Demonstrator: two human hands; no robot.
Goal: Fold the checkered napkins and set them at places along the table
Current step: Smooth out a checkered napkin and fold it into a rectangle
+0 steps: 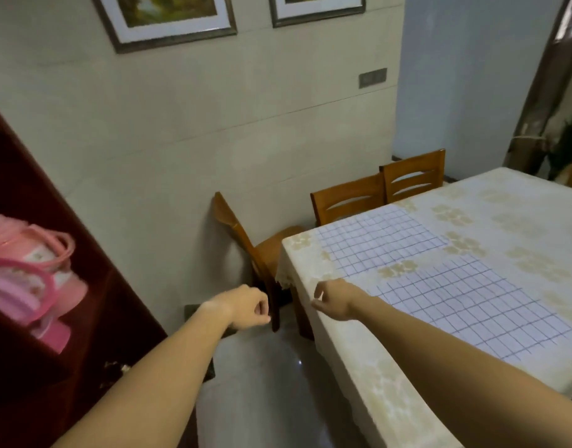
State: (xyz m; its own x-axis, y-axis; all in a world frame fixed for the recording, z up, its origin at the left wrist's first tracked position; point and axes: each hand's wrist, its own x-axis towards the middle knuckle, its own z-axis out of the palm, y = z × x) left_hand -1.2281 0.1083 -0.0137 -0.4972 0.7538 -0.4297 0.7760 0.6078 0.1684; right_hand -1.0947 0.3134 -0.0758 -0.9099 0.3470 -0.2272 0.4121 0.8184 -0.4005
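Left hand [249, 307] fisted, right hand [333, 300] loosely curled, empty — nearer napkin [472, 302] flat beside it.

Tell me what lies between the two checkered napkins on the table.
Only a bare strip of the cream tablecloth, with one floral motif on it, separates the far napkin from the near napkin; the head view shows it.

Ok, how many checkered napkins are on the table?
2. The far napkin lies flat by the table corner near the chairs; the near napkin lies flat beside the right forearm. Others may be out of frame.
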